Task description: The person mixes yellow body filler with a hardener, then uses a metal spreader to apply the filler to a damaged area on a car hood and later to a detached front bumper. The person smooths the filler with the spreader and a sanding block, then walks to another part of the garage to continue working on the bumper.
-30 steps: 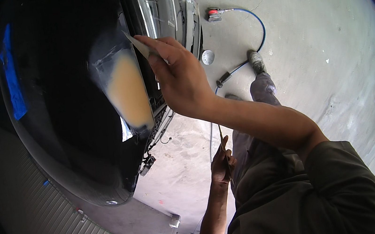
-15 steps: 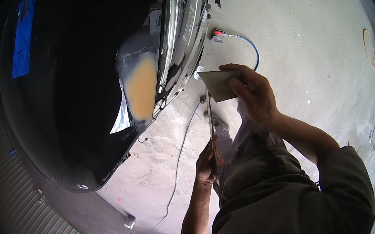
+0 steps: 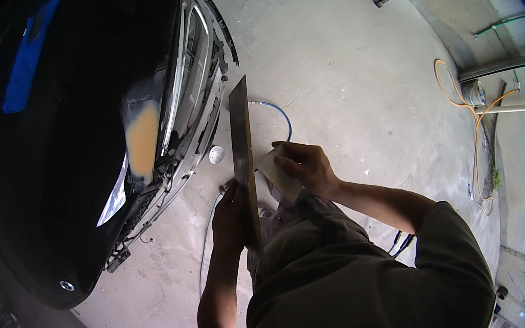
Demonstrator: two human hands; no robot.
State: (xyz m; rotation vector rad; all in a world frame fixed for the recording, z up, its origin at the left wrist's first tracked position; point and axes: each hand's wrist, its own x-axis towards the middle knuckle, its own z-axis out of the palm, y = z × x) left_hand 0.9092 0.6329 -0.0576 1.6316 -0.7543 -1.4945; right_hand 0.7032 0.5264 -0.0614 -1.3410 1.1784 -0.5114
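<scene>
Right fingers (image 3: 293,147): dark board (image 3: 240,127) near, on their left, nearly edge-on, blocks straight pass toward car (image 3: 76,155). Pale plate (image 3: 279,174) juts into that gap; contact unclear. Room past board's far end. Rightward, open air toward orange hose (image 3: 472,136). Left fingers (image 3: 235,193): board bars rightward; gap leftward before car's front.

Shirt (image 3: 364,283): dark grey-olive, loose, softly creased cloth. Sleeves (image 3: 449,245) short and wide, ending near the elbows. Trousers (image 3: 313,206): greyish, wrinkled, partly in shadow. Forearms (image 3: 383,202) bare; left hand (image 3: 227,219) and right hand (image 3: 313,169) also bare.
</scene>
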